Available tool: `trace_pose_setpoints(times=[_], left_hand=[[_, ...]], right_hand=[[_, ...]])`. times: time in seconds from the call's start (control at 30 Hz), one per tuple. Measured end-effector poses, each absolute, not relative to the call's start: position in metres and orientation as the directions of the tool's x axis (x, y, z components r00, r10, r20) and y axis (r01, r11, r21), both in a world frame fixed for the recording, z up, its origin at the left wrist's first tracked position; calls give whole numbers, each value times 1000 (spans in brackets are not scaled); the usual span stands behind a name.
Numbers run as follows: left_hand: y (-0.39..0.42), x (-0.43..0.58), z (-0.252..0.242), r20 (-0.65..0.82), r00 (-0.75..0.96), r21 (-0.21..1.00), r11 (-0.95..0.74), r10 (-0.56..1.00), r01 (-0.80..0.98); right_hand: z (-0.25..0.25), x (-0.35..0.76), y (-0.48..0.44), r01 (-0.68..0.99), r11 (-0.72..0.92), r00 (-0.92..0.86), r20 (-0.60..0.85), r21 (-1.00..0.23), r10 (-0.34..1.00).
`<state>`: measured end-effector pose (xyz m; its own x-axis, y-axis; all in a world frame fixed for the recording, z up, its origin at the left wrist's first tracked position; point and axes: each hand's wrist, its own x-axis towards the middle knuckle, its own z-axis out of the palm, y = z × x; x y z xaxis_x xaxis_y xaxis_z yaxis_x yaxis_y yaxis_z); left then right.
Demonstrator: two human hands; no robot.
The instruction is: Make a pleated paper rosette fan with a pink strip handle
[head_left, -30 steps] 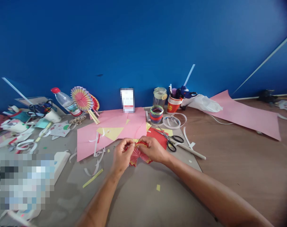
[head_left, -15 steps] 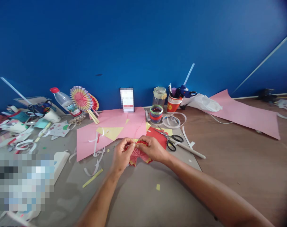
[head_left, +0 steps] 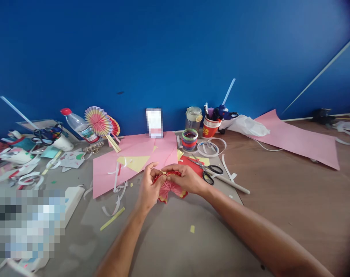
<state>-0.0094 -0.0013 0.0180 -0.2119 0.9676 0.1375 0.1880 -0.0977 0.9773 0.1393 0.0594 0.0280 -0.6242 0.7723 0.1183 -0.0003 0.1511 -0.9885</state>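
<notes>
Both left hand (head_left: 149,186) and right hand (head_left: 191,179) with fingers (head_left: 175,167) tight on the pleated fan (head_left: 170,187), the right's straighter than before.

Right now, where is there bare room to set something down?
The widest patch is brown tabletop, between the right forearm and the large pink sheet at right. Another is grey surface between that forearm and the left forearm, apart from a yellow scrap. It's crowded beyond the pleated paper, around the scissors, and at far left.

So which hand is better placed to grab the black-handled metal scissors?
Probably the right hand: the scissors lie beside it; the left hand is farther. Both hold the pleated pink paper.
</notes>
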Motion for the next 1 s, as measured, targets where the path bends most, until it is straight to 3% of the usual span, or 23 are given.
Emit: trace_pose_setpoints(times=[0.1,0.23,0.33,0.4,0.6,1.0], left_hand=[[-3,-10,20,298,-280,911,-184,913,370],[-9,-9,25,624,-221,613,-295,749,733],[-13,-4,24,718,-66,388,-319,693,865],[-14,1,21,720,-22,311,-295,694,904],[-11,10,15,648,-69,345,-212,759,914],[-4,4,11,653,-131,417,-210,746,884]], right_hand=[[27,142,63,-22,171,-588,151,-985,795],[19,144,68,-61,92,-475,110,-994,873],[15,143,69,-94,61,-411,94,-994,907],[14,141,68,-96,77,-339,105,-992,935],[17,130,55,-70,118,-179,129,-991,975],[23,126,42,-118,82,-252,110,-990,962]])
